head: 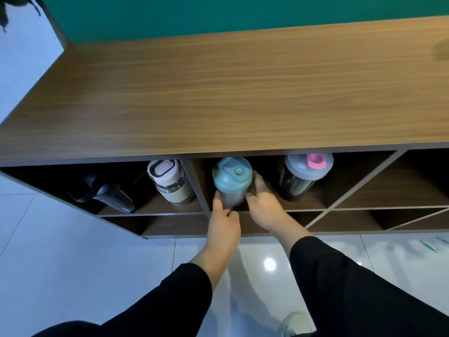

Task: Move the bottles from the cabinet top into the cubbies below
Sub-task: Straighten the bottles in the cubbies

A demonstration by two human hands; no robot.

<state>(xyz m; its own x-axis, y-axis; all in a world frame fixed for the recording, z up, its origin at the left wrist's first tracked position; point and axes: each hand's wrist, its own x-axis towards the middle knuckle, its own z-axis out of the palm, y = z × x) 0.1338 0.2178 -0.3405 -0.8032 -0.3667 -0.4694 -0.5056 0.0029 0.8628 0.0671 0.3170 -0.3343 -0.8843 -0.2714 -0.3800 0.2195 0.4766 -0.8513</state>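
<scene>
Your left hand [224,221] and right hand [263,206] are both curled around the lower body of the teal-lidded shaker bottle [232,181], one on each side, seating it upright in the middle upper cubby [315,200] beside the grey-lidded bottle with the pink cap [306,176]; looks like the placing step, nearly done. Next you likely need to let go with both hands without tipping it, then pull back clear of the divider. The cabinet top [218,93] shows no bottles in view, and the white print on the dark bottle is too blurred to read.
</scene>
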